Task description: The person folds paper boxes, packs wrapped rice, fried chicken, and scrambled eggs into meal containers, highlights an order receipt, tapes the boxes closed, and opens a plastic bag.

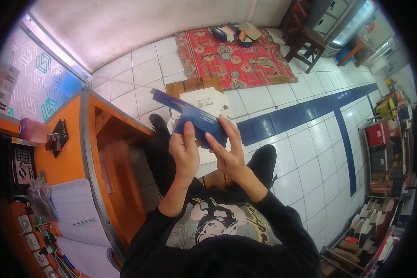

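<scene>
A dark blue cardboard box [200,121] with small pale print is held up in front of me, a flap sticking out at its upper left. My left hand [186,150] grips its near left side, thumb lying on the blue face. On the right side, my right hand [230,150] holds the same box, with fingers along its edge and face. Beneath it lies a flat white cardboard sheet [211,98] with printing and a small code. That sheet rests on a low wooden bench [192,85] between my legs. The fingers behind the box are hidden.
A red patterned rug [236,58] lies ahead with several small boxes [238,34] on it. An orange desk [69,160] stands at left, holding a notebook [76,211] and a keypad safe [22,164]. Shelves of goods [380,153] line the right; a dark stool [308,44] stands at the back.
</scene>
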Tool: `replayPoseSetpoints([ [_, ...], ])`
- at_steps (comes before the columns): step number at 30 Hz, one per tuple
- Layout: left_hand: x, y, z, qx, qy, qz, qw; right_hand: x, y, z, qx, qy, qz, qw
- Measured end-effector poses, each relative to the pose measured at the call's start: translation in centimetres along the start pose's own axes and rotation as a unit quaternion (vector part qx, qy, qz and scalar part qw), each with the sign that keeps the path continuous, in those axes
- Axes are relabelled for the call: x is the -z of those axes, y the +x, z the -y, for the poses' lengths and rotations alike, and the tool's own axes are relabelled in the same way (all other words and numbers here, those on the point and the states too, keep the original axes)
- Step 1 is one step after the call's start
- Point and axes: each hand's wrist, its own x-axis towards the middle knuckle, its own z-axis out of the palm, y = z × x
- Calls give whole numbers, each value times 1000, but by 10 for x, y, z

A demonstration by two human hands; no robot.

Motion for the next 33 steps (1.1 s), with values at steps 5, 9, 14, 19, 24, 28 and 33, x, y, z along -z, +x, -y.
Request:
replayPoseSetpoints([
  [5, -8, -14, 16, -21, -12, 64, 998, -6, -9, 5, -53, -27, -83, 995],
  [9, 3, -20, 16, 21, -12, 164, 986, 28, -14, 28, -152, 107, 5, 983],
  [14, 27, -40, 1, 240, 40, 449, 860, 78, -25, 4, -258, 197, 135, 936],
  [19, 27, -67, 37, 207, 39, 566, 797, 89, -40, 0, -327, 169, 282, 886],
  [24, 29, -66, 50, 437, 49, 623, 647, 91, -40, 13, -206, 108, 338, 912],
  [28, 28, -84, 47, 344, -120, 572, 735, 101, -41, 15, -142, 167, 468, 856],
  [33, 33, -80, 51, 377, -103, 511, 766, 102, -50, 22, -192, 90, 341, 916],
])
